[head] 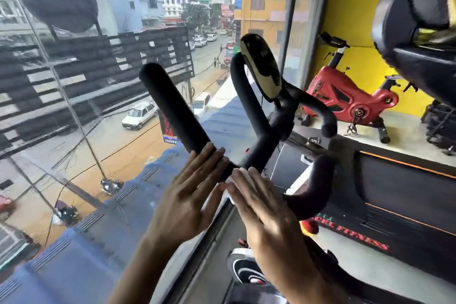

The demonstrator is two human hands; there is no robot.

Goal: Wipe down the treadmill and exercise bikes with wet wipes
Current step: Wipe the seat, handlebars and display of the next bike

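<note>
A black foam-padded handlebar [172,111] of an exercise bike fills the middle of the view, with its console [262,66] tilted above. My left hand [195,195] lies flat with straight fingers touching the lower end of the left bar. My right hand [261,207] presses a white wet wipe [233,186] against the bar's central junction, fingers straight; most of the wipe is hidden under the palm.
A large glass window [74,131] stands right behind the handlebar, looking onto a street. A red exercise bike [345,99] sits at the right by a yellow wall. A treadmill belt [394,192] lies below it. Another machine's dark part [414,20] hangs at the top right.
</note>
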